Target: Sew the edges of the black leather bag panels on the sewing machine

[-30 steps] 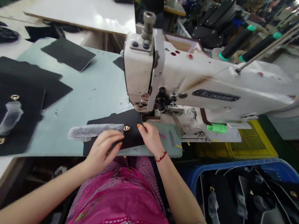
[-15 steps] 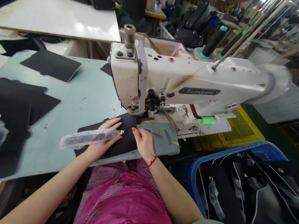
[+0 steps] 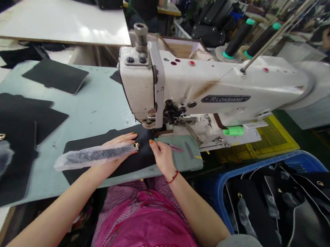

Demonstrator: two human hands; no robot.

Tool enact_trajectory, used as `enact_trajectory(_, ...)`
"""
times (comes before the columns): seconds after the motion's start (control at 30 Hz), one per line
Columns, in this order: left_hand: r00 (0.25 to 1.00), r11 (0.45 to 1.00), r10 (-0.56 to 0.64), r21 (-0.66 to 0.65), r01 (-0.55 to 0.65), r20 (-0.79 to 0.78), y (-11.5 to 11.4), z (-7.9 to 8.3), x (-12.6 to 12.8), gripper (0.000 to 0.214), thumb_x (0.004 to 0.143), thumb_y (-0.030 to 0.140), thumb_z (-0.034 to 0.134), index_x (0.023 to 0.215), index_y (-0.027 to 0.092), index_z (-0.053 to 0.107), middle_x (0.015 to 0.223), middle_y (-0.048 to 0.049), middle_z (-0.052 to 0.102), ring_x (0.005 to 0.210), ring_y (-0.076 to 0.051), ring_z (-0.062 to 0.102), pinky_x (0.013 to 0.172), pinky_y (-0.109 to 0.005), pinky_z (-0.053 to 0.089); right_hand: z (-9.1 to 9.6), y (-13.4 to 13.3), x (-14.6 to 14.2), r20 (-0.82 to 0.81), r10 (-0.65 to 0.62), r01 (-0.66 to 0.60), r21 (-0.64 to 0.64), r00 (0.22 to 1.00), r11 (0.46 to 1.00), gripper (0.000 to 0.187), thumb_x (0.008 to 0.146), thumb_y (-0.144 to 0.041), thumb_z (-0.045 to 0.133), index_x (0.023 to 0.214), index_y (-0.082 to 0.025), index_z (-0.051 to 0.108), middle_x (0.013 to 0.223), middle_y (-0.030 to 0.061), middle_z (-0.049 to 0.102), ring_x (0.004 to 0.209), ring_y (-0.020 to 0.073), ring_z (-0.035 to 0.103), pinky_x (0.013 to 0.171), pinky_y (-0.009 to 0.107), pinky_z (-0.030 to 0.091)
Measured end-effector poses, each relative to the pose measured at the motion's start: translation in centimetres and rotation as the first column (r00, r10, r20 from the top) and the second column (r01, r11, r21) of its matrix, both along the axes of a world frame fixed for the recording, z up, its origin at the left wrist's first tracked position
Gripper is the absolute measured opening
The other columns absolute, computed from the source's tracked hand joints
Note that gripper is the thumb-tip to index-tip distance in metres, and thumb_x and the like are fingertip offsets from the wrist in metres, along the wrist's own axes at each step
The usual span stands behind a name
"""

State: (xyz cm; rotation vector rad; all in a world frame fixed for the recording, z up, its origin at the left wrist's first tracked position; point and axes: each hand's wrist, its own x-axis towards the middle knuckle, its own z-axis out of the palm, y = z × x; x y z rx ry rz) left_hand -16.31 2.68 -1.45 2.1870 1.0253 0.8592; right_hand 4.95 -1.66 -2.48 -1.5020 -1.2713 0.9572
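Note:
A black leather-like panel [image 3: 142, 160] lies on the pale table, its far right edge by the needle area of the sewing machine [image 3: 184, 78]. My left hand [image 3: 109, 168] rests flat on the panel with fingers stretched out. Across that hand lies a strap wrapped in clear plastic [image 3: 90, 156], joined to the panel by gold hardware [image 3: 136, 145]. My right hand [image 3: 163, 155] pinches the panel's right edge between thumb and finger, just in front of the machine. The machine head partly hides the needle and the panel's far corner.
More black panels [image 3: 5, 154], one with a wrapped strap, lie at the left. Another panel [image 3: 56, 74] lies farther back. A pink tool [image 3: 177, 148] is right of my right hand. A blue basket [image 3: 223, 184] of black pieces and a yellow crate [image 3: 281, 135] stand right.
The panel and its wrapped strap now reach farther left past my left hand. Both hands keep nearly the same places on it; the view has shifted slightly.

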Motion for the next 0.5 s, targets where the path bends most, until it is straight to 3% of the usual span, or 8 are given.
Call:
enact_trajectory(0.23, 0.999, 1.0, 0.007, -0.006, -0.007, -0.046, 1.2, 0.7, 0.3, 0.026, 0.09, 0.041, 0.061, 0.105, 0.021, 0.066, 0.134, -0.0087, 0.061, 0.124, -0.025, 0.058, 0.112, -0.046, 0.043, 0.2, 1.6, 0.0, 0.014, 0.004, -0.004, 0.01, 1.0, 1.0, 0.053, 0.093, -0.053, 0.047, 0.055, -0.019, 0.033, 0.055, -0.0037, 0.027, 0.053, 0.0091, 0.027, 0.052, 0.027, 0.018)
enact_trajectory(0.5, 0.993, 0.991, -0.035, 0.123, 0.049, -0.113, 3.1, -0.6, -0.3, 0.024, 0.093, 0.037, 0.057, 0.109, 0.019, 0.063, 0.138, -0.01, 0.058, 0.126, -0.025, 0.056, 0.111, -0.045, 0.043, 0.0, 2.8, 0.0, 0.087, 0.011, -0.015, 0.045, 0.996, 0.999, 0.052, 0.094, -0.053, 0.047, 0.056, -0.019, 0.036, 0.054, -0.0042, 0.032, 0.053, 0.0092, 0.033, 0.053, 0.026, 0.021)
